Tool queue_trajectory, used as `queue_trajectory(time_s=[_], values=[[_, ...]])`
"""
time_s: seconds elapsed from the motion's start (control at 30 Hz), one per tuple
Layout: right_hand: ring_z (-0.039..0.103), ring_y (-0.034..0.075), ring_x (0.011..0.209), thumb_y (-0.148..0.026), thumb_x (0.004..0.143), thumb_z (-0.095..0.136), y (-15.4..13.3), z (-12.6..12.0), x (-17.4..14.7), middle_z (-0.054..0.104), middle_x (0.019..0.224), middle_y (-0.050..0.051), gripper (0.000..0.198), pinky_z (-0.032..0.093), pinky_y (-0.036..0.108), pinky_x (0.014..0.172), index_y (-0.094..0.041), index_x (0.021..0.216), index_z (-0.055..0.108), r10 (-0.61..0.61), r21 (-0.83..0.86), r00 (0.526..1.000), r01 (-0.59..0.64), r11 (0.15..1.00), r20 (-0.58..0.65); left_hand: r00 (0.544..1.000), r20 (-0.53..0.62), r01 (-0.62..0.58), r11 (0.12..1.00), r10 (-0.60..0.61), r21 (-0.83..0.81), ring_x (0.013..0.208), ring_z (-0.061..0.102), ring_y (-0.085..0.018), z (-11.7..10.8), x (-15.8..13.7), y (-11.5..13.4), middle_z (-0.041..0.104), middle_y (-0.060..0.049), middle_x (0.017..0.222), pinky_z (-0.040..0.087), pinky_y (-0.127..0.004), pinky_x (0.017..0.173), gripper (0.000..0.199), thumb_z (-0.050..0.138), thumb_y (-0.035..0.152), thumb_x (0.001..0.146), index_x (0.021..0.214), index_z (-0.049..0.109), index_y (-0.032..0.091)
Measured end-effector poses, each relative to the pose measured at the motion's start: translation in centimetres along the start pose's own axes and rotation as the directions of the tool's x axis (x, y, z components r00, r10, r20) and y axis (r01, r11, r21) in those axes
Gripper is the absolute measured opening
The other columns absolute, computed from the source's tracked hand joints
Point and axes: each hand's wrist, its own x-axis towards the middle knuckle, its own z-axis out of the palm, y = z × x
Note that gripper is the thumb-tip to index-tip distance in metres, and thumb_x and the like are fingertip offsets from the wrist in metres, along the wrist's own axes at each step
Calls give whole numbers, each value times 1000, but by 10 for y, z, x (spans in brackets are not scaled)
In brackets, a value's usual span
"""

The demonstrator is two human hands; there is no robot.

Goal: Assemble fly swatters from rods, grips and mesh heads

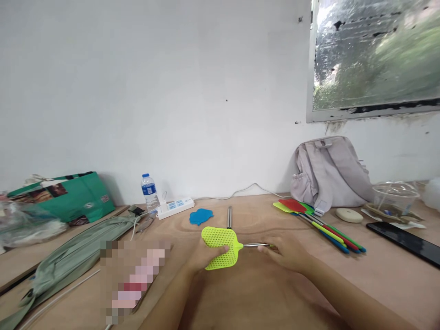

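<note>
A yellow-green fly swatter (pixel 220 237) with a perforated head lies level across both my hands, just above the wooden table. My left hand (pixel 201 252) grips the head, thumb on top and fingers underneath. At the other end, my right hand (pixel 287 253) is closed around the metal shaft; the grip end is mostly hidden in the fingers. Behind the swatter lies a metal rod (pixel 229 217), its near end covered by the head. A blue swatter head (pixel 201 216) rests flat to its left. Several assembled swatters (pixel 323 227) in red, green, yellow and blue lie heaped at the right.
Along the wall stand a green bag (pixel 82 197), a water bottle (pixel 149 192), a white power strip (pixel 176 207) and a grey backpack (pixel 330 174). A black phone (pixel 405 240) and plastic cup (pixel 395 195) are at the right. A grey-green strap bag (pixel 82 247) and a blurred-out item (pixel 137 279) lie left.
</note>
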Motion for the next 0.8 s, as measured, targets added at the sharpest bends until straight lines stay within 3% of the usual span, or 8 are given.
queue_trajectory(time_s=[0.1,0.2,0.27,0.33,0.43,0.53,0.63,0.8], values=[[56,20,66,-50,82,39,-1,1,2,67,76,5,36,30,26,55,-25,79,65,24,-52,1000,-23,998,10,997,-38,-69,992,74,109,86,61,-25,0,4,1,66,-8,93,50,-36,74,44,74,29,53,93,60,17],[57,22,71,-50,82,38,-3,2,5,67,80,6,37,33,27,58,-25,81,65,48,-49,998,-49,998,-30,955,-140,-216,935,262,281,91,58,-23,-2,8,6,60,-7,105,49,-34,76,66,72,28,54,114,46,20],[58,23,76,-49,82,38,-4,3,7,67,85,6,36,36,29,62,-26,86,65,57,-10,997,-57,998,-60,872,-241,-282,839,427,466,99,54,-24,-3,9,8,52,-8,115,46,-35,82,79,72,29,54,123,36,21],[59,23,79,-48,82,39,-5,3,7,67,89,6,35,38,30,66,-26,91,64,77,26,994,-75,997,-81,726,-296,-280,659,621,698,111,44,-26,0,7,8,42,-11,124,39,-38,91,82,71,32,56,127,31,20],[60,22,81,-46,83,38,-10,2,7,67,89,6,35,40,30,68,-24,93,63,117,28,989,-115,993,-86,516,-35,-265,199,856,943,119,33,-26,12,2,3,37,-11,130,26,-40,99,56,60,30,71,123,40,22],[60,20,81,-44,85,35,-17,3,6,67,89,5,35,42,29,68,-24,94,62,99,36,992,-96,995,-82,405,332,-301,-219,852,928,117,36,-21,30,1,-5,46,-3,126,20,-37,100,29,50,24,80,108,54,27],[61,19,81,-43,86,33,-22,5,5,67,90,4,36,43,29,70,-24,96,62,48,40,996,-45,998,-69,380,443,-271,-360,812,893,114,38,-18,38,4,-10,53,3,120,18,-35,100,17,48,24,82,96,59,26],[61,19,78,-44,86,32,-19,5,7,68,83,4,37,43,29,68,-24,93,63,-2,2,998,2,1000,-57,395,524,-279,-445,755,851,107,43,-15,25,8,-12,61,4,106,22,-33,94,26,41,14,84,98,59,26]])
